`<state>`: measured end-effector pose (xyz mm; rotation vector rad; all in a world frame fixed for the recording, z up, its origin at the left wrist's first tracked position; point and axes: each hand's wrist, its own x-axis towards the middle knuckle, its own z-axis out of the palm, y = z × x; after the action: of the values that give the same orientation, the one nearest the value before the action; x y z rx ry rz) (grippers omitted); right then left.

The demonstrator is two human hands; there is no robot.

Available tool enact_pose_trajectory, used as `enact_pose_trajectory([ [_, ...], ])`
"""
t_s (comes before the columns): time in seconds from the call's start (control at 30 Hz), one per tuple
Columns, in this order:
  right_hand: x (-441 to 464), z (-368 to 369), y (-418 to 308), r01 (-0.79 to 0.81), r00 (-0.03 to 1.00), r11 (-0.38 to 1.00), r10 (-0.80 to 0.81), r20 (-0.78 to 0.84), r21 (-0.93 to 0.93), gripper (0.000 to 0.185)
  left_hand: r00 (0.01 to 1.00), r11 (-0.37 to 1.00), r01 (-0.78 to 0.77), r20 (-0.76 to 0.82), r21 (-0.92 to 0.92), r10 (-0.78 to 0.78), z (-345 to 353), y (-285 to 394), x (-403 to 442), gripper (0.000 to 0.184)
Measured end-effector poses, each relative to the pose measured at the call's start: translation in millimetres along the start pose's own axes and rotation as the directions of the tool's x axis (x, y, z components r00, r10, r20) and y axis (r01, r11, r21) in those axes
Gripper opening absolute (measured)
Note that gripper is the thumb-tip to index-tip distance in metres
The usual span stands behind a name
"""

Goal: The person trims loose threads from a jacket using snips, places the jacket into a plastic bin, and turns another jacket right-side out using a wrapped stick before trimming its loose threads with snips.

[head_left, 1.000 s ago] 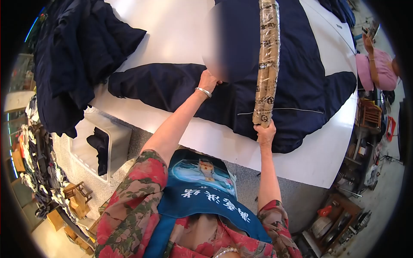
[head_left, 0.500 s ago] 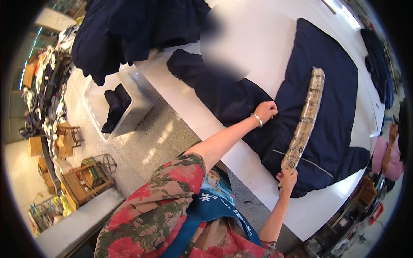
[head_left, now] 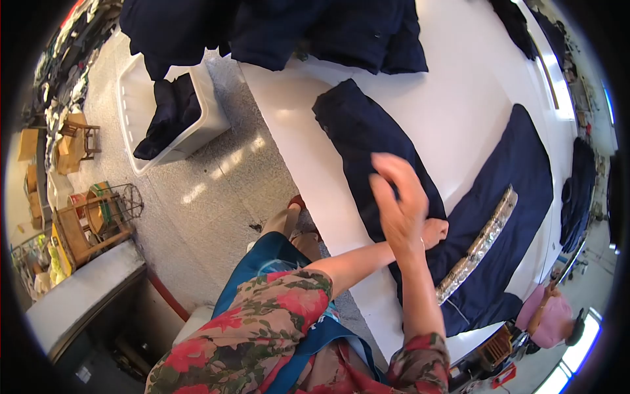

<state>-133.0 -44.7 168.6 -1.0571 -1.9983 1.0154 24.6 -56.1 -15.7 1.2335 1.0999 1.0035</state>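
Observation:
A navy cloth garment (head_left: 489,174) lies on the white table with two long parts spread in a V. My left hand (head_left: 435,232) is closed at the inner edge of the garment, where the two parts meet, and seems to pinch its cloth. Partly it is hidden behind my right wrist. Raised above the cloth, my right hand (head_left: 401,200) crosses over my left forearm, thumb and fingers apart and holding nothing. A long flat strip wrapped in shiny brown tape (head_left: 478,253) rests on the garment's right part, its near end beside my right forearm.
Dark garments (head_left: 289,33) are heaped at the table's (head_left: 298,131) far side. On the floor at left stands a white plastic bin (head_left: 213,108) with folded navy cloth inside. Wooden chairs and a cart (head_left: 88,213) are further left. A person in pink (head_left: 550,317) is at far right.
My right hand has let go of the taped strip and risen to the left across my left arm. The strip stays on the garment. The view has shifted.

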Motion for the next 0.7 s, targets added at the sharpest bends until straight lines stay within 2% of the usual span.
enact_pose_trajectory([
  [0.03, 28.6, 24.9, 8.8, 0.165, 0.985, 0.985, -0.162, 0.051, -0.056, 0.017, 0.999, 0.999, -0.044, 0.003, 0.0, 0.044, 2.4, -3.6, -2.4, 0.01],
  [0.1, 79.0, 67.8, 17.4, 0.259, 0.954, 0.961, -0.238, 0.183, -0.098, 0.018, 0.992, 0.991, 0.046, 0.12, -0.129, -0.031, 7.6, -7.2, -1.3, 0.011],
  [0.17, 117.4, 110.8, 46.3, 0.318, 0.934, 0.921, -0.263, 0.243, -0.226, 0.02, 0.996, 0.943, -0.039, 0.065, -0.33, 0.063, 10.7, -12.5, -13.6, 0.012],
  [0.23, 140.3, 152.1, 71.2, 0.357, 0.933, 0.876, -0.323, 0.157, -0.325, 0.021, 0.997, 0.867, -0.074, -0.025, -0.493, 0.07, 13.9, -13.1, -26.9, 0.014],
  [0.3, 154.4, 193.7, 114.7, 0.39, 0.912, 0.777, -0.401, 0.089, -0.494, 0.025, 0.999, 0.833, -0.037, -0.039, -0.553, 0.018, 27.6, -25.1, -34.5, 0.014],
  [0.33, 159.2, 207.1, 136.6, 0.395, 0.895, 0.719, -0.441, 0.063, -0.572, 0.028, 1.0, 0.842, 0.007, -0.003, -0.54, -0.01, 40.2, -36.0, -34.1, 0.014],
  [0.37, 164.5, 213.9, 155.2, 0.392, 0.899, 0.684, -0.428, 0.097, -0.616, 0.026, 1.0, 0.95, -0.007, -0.019, -0.313, 0.001, 34.5, -26.0, -33.0, 0.013],
  [0.4, 168.8, 216.3, 164.4, 0.39, 0.902, 0.645, -0.412, 0.131, -0.657, 0.024, 0.999, 0.998, -0.015, -0.035, -0.067, 0.013, 31.0, -17.8, -31.9, 0.013],
  [0.5, 170.3, 209.3, 182.9, 0.44, 0.879, 0.528, -0.418, 0.229, -0.727, 0.025, 1.0, 0.997, -0.018, 0.018, -0.078, 0.019, 28.2, -13.0, -26.5, 0.011],
  [0.63, 171.4, 207.9, 171.6, 0.484, 0.864, 0.419, -0.366, 0.345, -0.768, 0.026, 0.994, 0.994, -0.107, -0.036, -0.009, 0.107, 22.8, -17.1, -24.7, 0.009],
  [0.7, 163.1, 218.7, 167.2, 0.381, 0.906, 0.682, -0.411, 0.104, -0.625, 0.025, 0.997, 0.983, -0.079, -0.001, -0.167, 0.08, 29.7, -30.2, -21.7, 0.009],
])
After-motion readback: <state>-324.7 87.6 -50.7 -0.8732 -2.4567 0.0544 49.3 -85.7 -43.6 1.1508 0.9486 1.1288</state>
